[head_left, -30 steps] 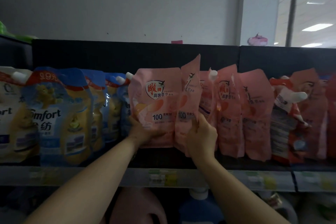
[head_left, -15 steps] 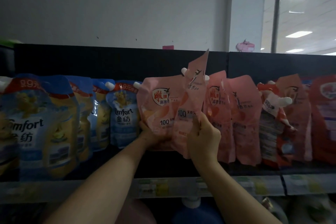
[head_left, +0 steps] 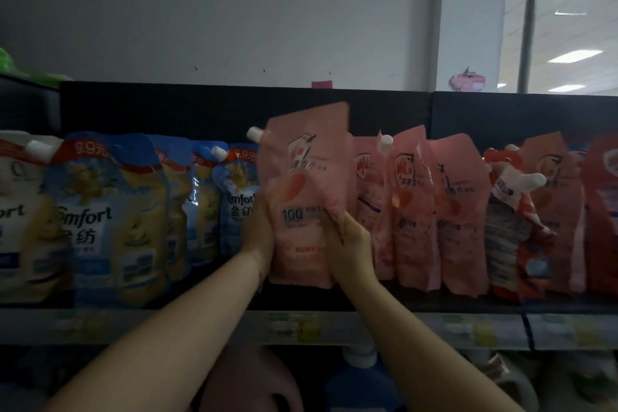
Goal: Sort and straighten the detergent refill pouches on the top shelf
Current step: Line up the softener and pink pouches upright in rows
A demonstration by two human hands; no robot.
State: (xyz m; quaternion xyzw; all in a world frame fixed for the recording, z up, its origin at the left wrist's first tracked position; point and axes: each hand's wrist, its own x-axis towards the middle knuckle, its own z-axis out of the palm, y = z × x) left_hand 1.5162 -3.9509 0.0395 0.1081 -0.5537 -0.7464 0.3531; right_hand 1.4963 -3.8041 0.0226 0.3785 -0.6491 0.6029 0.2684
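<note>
Left hand is wrapped round the left edge of a pale pink plastic spouted refill pouch, and right hand pinches its right side. It's upright at the top shelf front, between blue Comfort pouches and more pink pouches.

We are looking at a pink pouch of soft plastic film, creasing and giving off a dull sheen; the spout cap at its eleven o'clock is showing smooth white plastic. At nine o'clock the blue pouches are shining glossier, against a matt black back panel.
</note>
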